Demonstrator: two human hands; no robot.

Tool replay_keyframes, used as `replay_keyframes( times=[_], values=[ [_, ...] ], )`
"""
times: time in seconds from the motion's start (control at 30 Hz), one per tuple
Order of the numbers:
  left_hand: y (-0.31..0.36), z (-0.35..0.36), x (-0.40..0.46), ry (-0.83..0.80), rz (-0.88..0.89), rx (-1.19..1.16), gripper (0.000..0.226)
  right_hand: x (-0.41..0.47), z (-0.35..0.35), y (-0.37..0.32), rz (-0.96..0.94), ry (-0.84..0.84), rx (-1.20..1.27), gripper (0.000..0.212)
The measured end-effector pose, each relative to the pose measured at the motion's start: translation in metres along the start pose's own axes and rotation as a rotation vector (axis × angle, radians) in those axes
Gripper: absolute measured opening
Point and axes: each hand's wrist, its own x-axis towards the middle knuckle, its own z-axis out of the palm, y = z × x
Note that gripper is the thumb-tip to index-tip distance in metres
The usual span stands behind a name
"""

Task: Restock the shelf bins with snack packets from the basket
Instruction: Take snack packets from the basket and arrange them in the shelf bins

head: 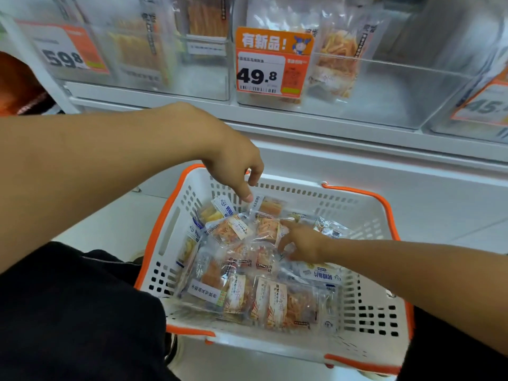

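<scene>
A white basket (365, 281) with orange rim and handles sits on the floor below the shelf, filled with several clear snack packets (242, 259) of orange and yellow strips. My left hand (233, 163) hangs over the basket's far left corner, fingers loosely curled downward and holding nothing, one fingertip near a packet. My right hand (302, 243) is down among the packets in the middle, fingers curled on the edge of a clear packet of orange strips (268, 225). Clear shelf bins (384, 100) above hold a few upright packets.
An orange price tag reading 49.8 (272, 61) hangs on the middle bin, another reading 59.8 (68, 50) on the left bin. A white shelf ledge (357, 152) juts out just above the basket. My dark trouser leg (77, 312) is left of the basket.
</scene>
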Motion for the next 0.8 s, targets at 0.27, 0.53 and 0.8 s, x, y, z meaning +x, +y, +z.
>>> replay_keyframes(
  times=[0.27,0.53,0.8],
  values=[
    [-0.009,0.007,-0.003,-0.032,-0.048,0.033,0.048,0.026,0.010,-0.017,0.198,0.145,0.234,0.094],
    [-0.007,0.003,-0.010,-0.061,-0.083,-0.064,0.050,0.010,-0.032,-0.015,0.275,0.164,0.322,0.024],
    [0.030,-0.030,-0.028,0.045,-0.043,-1.032,0.066,-0.109,-0.179,-0.063,0.032,0.386,0.795,0.005]
  ],
)
